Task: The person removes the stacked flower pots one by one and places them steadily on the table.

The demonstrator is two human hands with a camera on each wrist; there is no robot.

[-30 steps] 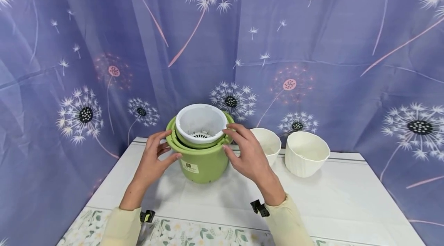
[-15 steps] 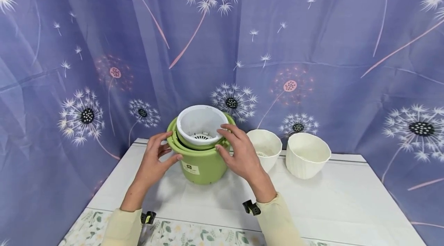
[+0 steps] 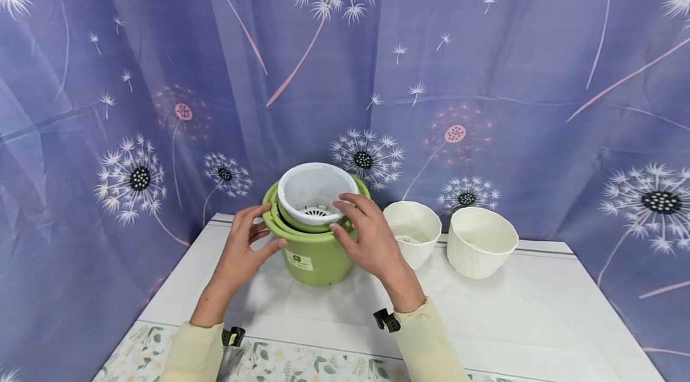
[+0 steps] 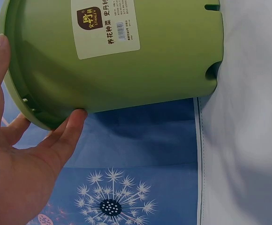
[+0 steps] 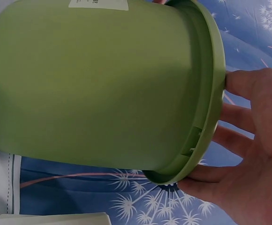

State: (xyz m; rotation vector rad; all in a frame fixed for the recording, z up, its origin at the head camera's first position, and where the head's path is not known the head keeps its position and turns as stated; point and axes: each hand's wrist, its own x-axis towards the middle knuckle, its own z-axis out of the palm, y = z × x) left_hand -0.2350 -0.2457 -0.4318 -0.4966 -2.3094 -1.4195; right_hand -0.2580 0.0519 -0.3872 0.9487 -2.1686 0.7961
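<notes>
A stack of nested flowerpots stands at centre-left in the head view. The outer green flowerpot (image 3: 318,256) has a pale label. Inside it sits another green pot (image 3: 286,219), topped by a white flowerpot (image 3: 315,181) with a slotted bottom. My left hand (image 3: 239,253) holds the outer pot's rim at the left, thumb in front, fingers around the side. At the front right, my right hand (image 3: 369,238) has its thumb at the green rim. Its index fingertip reaches the white pot's rim; the right wrist view shows the other fingers bent around the green rim.
Two cream fluted flowerpots, a nearer-to-hand pot (image 3: 412,232) and a right-hand pot (image 3: 481,244), stand right of the stack. Everything is on a white tablecloth (image 3: 512,316) with a floral front band. A purple dandelion curtain (image 3: 507,58) hangs behind.
My right hand has slid left along the stack's rim toward the front, uncovering more of the nearer cream pot. My left hand keeps its place on the green pot.
</notes>
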